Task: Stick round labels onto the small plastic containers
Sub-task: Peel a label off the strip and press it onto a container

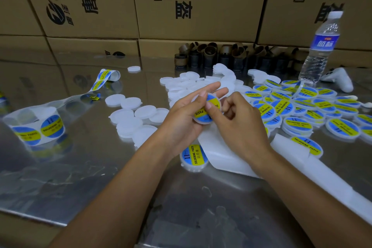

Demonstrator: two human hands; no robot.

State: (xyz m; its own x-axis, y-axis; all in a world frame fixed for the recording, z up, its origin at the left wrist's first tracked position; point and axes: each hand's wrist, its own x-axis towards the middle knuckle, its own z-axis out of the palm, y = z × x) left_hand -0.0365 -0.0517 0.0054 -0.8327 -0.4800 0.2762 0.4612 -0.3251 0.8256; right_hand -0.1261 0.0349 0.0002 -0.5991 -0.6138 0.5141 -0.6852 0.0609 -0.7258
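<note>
Head view: left hand [186, 113] lies palm up at centre. Its fingers are nearly straight under a small round white plastic container [207, 109], with the thumb clamped over the far-left rim. A blue-and-yellow round label [209, 104] sits on the container's top. Right hand [240, 124] has its thumb tip pressed on the label and its fingers curled, forefinger against the container's right rim. The container is held above the shiny steel table [84, 167], just over a white backing sheet [223, 155]. Unlabelled white lids [136, 116] are scattered left of the hands. A labelled-container pile [302, 110] lies to the right. A label roll [37, 128] is at near left, its strip trailing far. A clear water bottle [320, 46] stands at far right, with brown cardboard boxes [201, 2] behind.
</note>
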